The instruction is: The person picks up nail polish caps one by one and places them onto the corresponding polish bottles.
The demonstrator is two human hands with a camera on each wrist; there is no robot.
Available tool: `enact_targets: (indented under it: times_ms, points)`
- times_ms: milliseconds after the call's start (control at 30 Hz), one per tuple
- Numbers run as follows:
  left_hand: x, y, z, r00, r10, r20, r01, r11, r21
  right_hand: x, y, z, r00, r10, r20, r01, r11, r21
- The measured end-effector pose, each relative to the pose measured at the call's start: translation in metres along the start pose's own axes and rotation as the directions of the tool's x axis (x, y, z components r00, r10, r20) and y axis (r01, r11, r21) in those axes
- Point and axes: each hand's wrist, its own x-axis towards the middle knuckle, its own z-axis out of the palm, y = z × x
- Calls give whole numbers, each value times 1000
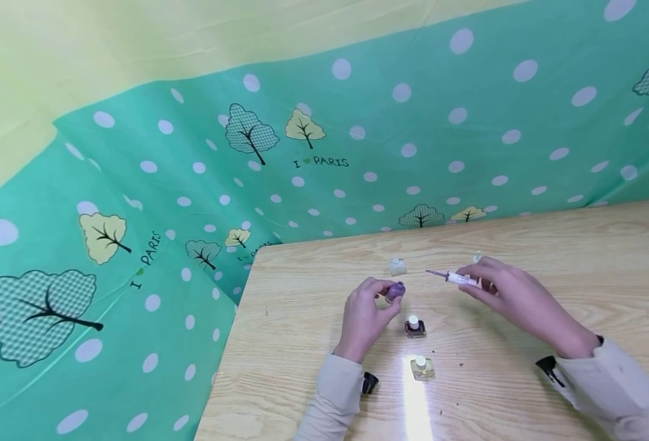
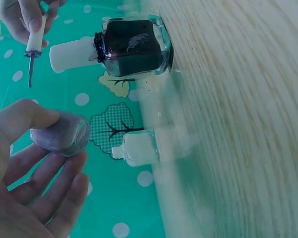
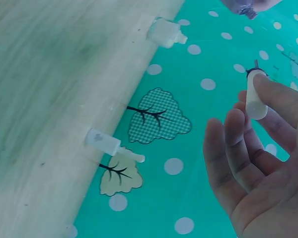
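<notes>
My left hand pinches a small purple nail polish bottle between thumb and fingers, raised over the table. Its neck is uncapped and the bottle leans to one side. To the right, my right hand holds a white nail polish cap between thumb and fingers. A purple-coated brush sticks out of that cap, its tip pointing left towards the bottle but apart from it. In the left wrist view, the cap and brush hang above the purple bottle.
Behind the hands, an uncapped bottle of whitish polish stands near a white cap set brush-up. Closer in stand a capped dark bottle and a capped pale yellow one. A patterned green cloth hangs behind the wooden table.
</notes>
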Motion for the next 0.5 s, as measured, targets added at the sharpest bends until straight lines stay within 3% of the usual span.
enact_targets:
  times_ms: [267, 500]
  points:
    - [-5, 8, -4, 999, 30, -14, -30, 1000, 2, 0, -15, -5, 999, 10, 34, -10, 1000, -2]
    - [-9, 13, -5, 996, 85, -19, -84, 995, 49, -4, -23, -6, 999, -42, 16, 42, 999, -7]
